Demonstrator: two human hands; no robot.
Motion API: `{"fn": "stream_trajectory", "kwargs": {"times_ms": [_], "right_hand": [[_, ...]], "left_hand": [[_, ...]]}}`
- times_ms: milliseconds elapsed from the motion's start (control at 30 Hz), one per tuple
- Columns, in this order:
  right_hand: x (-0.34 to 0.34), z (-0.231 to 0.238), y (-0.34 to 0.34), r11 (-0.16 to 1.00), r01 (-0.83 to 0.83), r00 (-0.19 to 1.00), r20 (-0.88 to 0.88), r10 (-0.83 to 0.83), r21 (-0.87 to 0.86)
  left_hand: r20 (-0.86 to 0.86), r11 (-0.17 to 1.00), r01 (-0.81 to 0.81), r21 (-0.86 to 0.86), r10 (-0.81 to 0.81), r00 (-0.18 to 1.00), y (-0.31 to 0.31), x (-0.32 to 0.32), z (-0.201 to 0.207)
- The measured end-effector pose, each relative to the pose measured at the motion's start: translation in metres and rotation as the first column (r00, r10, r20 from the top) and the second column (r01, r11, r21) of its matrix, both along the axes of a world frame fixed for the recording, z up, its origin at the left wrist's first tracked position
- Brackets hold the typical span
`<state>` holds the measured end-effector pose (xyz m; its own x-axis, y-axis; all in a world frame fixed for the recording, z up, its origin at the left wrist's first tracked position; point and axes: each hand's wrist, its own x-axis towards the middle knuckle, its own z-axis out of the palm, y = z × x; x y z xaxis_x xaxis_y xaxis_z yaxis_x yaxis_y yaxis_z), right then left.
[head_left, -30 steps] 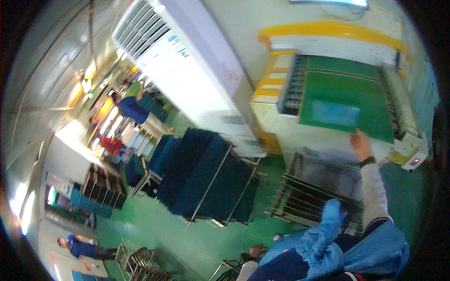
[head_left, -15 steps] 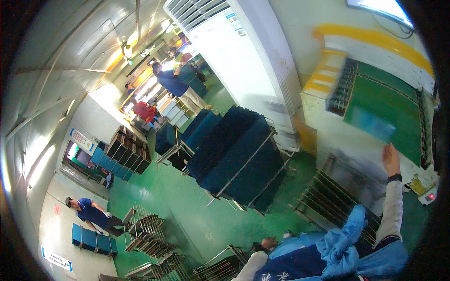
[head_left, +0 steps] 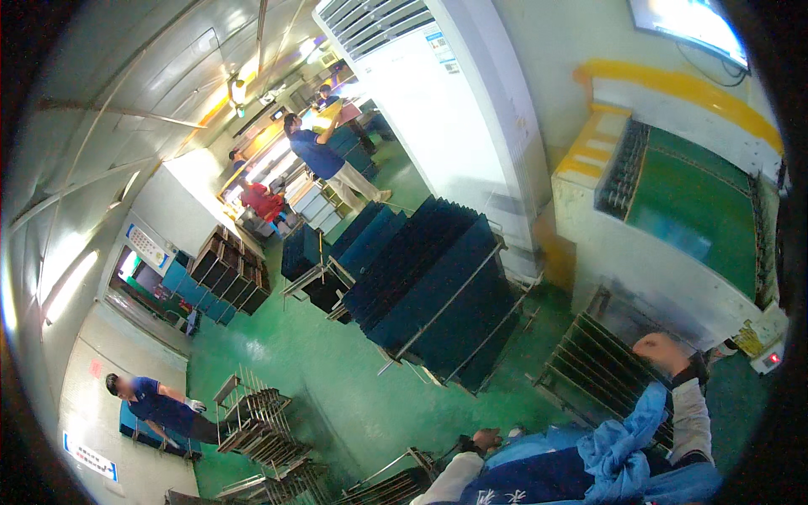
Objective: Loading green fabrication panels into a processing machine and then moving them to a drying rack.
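My right hand (head_left: 665, 352), with a dark band at the wrist, is over the top corner of a slotted rack (head_left: 602, 358) in front of the machine. Its fingers are smeared and partly turned away, and I see nothing clearly held in it. Low in front of my body, my left hand (head_left: 486, 439) shows only in small part; its fingers are too small to read. Flat green panels (head_left: 690, 215) lie on the roller bed of the white and yellow machine (head_left: 589, 202) beyond my right arm.
A rack packed with upright dark blue panels (head_left: 438, 295) stands on the green floor by a tall white cabinet air conditioner (head_left: 471, 109). Slatted metal racks (head_left: 257, 421) stand at the lower left, near a co-worker (head_left: 160, 408). Several other people work at the back.
My right hand has come down from the edge of the green panels to the slotted rack below. My left hand stays low by my body. The view has shifted slightly.
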<state>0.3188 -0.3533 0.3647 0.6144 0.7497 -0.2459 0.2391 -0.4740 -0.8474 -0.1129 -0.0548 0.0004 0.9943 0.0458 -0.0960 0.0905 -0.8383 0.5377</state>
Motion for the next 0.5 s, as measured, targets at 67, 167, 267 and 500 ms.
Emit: {"fn": "stream_trajectory", "kwargs": {"times_ms": [67,167,267,500], "right_hand": [[-0.013,0.009,0.000,0.989,0.033,0.994,0.109,-0.018,-0.143],[-0.029,0.022,0.005,0.942,0.136,0.990,0.076,-0.118,-0.306],[-0.025,-0.007,-0.007,0.958,0.136,0.961,0.269,-0.066,-0.252],[-0.029,-0.025,-0.004,0.969,0.217,0.959,0.208,-0.190,-0.115]], "left_hand": [[-0.276,0.958,-0.233,-0.169,0.181,0.944,-0.002,0.010,0.004],[-0.699,0.477,-0.774,-0.416,0.376,0.608,-0.010,0.027,0.024],[-0.721,0.323,-0.794,-0.514,0.339,0.605,-0.008,0.028,0.040],[-0.714,0.491,-0.737,-0.464,0.285,0.640,0.000,0.019,0.044]]}}
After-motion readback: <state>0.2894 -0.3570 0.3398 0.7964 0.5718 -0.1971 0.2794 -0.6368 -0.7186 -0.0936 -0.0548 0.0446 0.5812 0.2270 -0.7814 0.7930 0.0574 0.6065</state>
